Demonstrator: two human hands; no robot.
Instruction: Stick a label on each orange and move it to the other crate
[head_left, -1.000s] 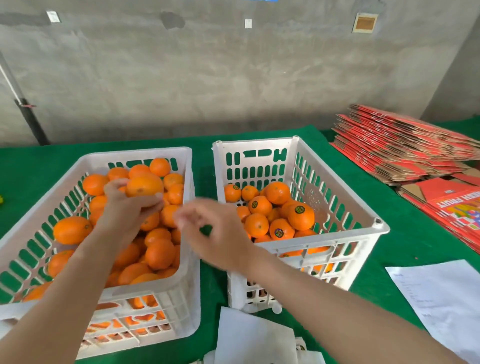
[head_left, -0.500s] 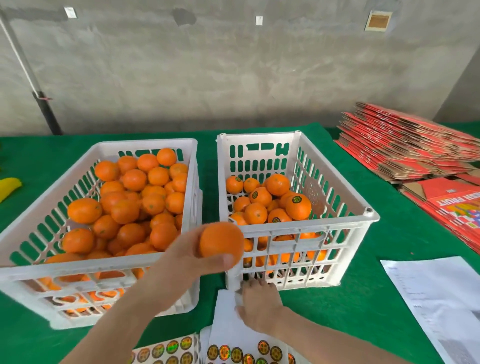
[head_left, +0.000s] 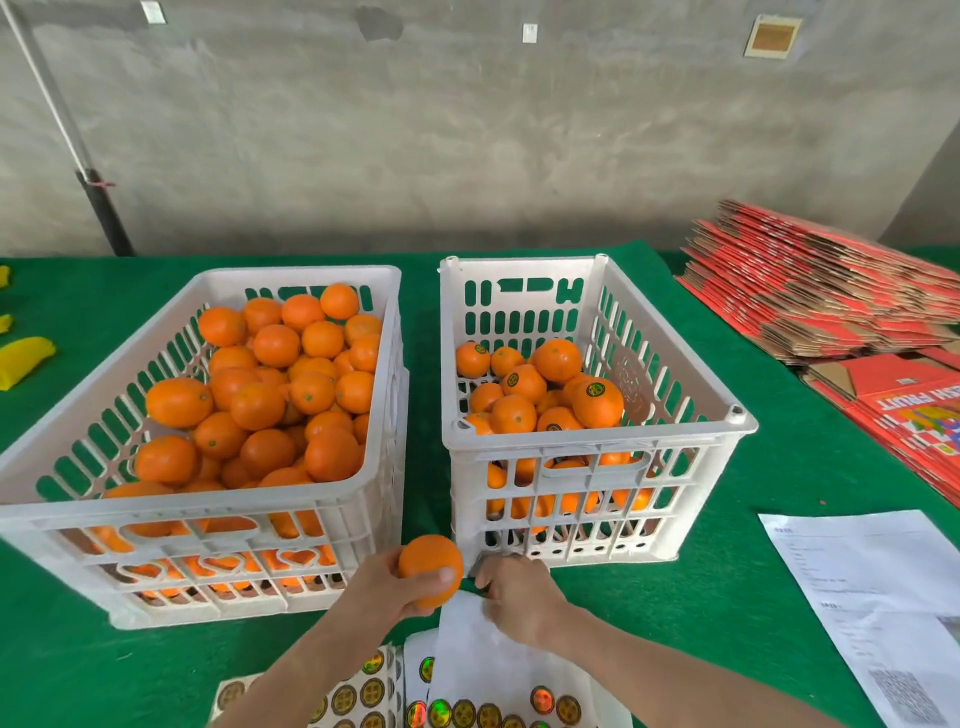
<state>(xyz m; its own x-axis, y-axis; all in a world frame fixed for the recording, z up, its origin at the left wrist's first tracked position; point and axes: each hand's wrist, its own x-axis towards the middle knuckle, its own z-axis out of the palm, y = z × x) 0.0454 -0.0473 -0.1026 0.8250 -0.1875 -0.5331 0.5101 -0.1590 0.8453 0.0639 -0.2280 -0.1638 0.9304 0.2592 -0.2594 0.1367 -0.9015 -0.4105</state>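
An unlabelled orange (head_left: 431, 570) sits gripped in the left hand (head_left: 387, 584). The right hand (head_left: 511, 592) pinches at a sticker sheet (head_left: 467, 654), fingers curled, contents unclear. A half-peeled label could tear or fold.

Green-clothed tabletop (head_left: 727, 597): full white slotted plastic crate (head_left: 208, 499) at 9 o'clock, part-filled white slotted plastic crate (head_left: 597, 452) beside it; round-label sticker sheets (head_left: 467, 696) at 6; flattened red cardboard cartons (head_left: 810, 301) at 2.
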